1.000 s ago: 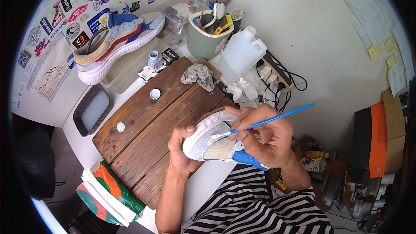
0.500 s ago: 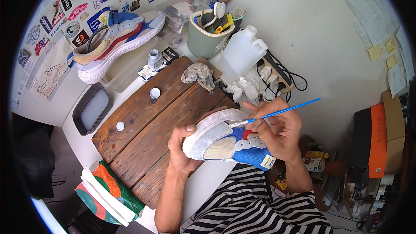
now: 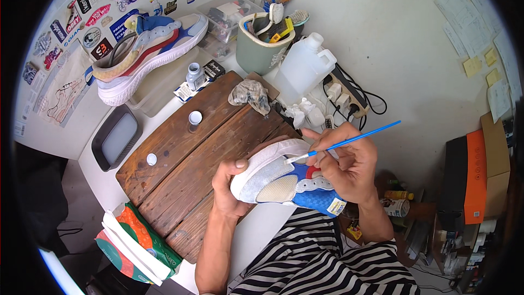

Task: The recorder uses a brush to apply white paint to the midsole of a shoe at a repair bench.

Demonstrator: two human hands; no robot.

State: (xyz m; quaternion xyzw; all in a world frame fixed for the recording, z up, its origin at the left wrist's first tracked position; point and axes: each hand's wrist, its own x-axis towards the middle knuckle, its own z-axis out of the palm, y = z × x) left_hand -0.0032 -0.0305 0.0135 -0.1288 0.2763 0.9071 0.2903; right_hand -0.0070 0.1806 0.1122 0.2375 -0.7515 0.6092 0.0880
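Note:
My left hand [image 3: 226,188] is closed around the toe end of a sneaker [image 3: 275,186] with grey, cream, blue and red panels, tilted on its side above the near edge of a wooden board. Between the thumb and fingers of my right hand [image 3: 352,161] is a thin blue paintbrush [image 3: 355,139]. Its pale bristles touch the light grey panel near the white sole. A matching sneaker [image 3: 147,54] rests on a clear plastic box at the back left. On the board stands a small cap of white paint [image 3: 195,117], with a white disc [image 3: 152,159] nearer the left edge.
Behind the wooden board [image 3: 180,186] stand an open paint bottle [image 3: 195,76], a crumpled stained rag [image 3: 249,95], a green bin of brushes [image 3: 256,49] and a white jug [image 3: 305,65]. A power strip [image 3: 346,93] lies right. A tissue pack [image 3: 142,246] sits front left.
The brush tip has shifted slightly left along the grey panel, and my right hand moved a little left with it. My left hand and the sneaker stay nearly still.

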